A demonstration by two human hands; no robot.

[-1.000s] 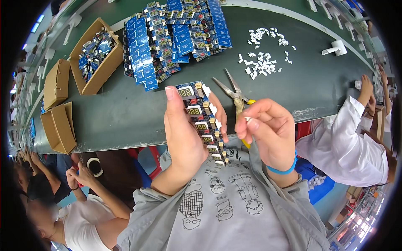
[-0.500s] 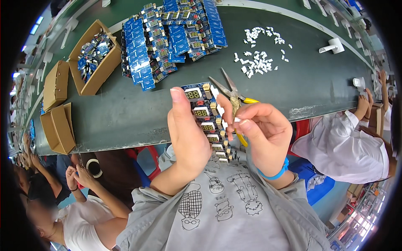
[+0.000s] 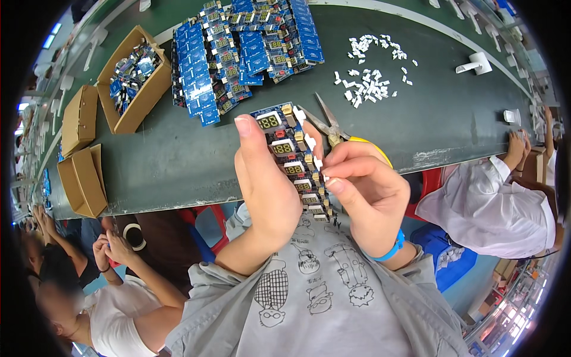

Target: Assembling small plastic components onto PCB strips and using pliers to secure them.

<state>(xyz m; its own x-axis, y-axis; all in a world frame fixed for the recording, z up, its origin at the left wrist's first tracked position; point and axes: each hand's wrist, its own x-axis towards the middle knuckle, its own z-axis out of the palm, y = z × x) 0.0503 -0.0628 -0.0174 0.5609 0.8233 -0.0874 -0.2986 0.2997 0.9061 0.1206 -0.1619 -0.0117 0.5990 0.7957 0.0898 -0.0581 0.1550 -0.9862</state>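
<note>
My left hand (image 3: 266,193) is closed round a strip of blue circuit boards (image 3: 278,135), its thumb along the left edge. Each board carries a small digit display and a cream connector. White plastic pieces (image 3: 310,142) sit along the strip's right edge. My right hand (image 3: 376,205) pinches a small white plastic piece (image 3: 325,177), mostly hidden by the fingertips, against that edge at about the third or fourth board. Just beyond my right hand, pliers (image 3: 334,132) with yellow handles lie with their jaws apart, partly covered by my fingers.
Stacked circuit board strips (image 3: 199,71) lie at the far side of the green table (image 3: 416,128). Loose white pieces (image 3: 370,88) are scattered at the far right. An open cardboard box (image 3: 140,113) holds small boards; two more boxes stand left. Other people sit on both sides.
My right hand has moved slightly left, bringing the small white piece from beside the strip to its edge. The strip has shifted a little up and left in my left hand.
</note>
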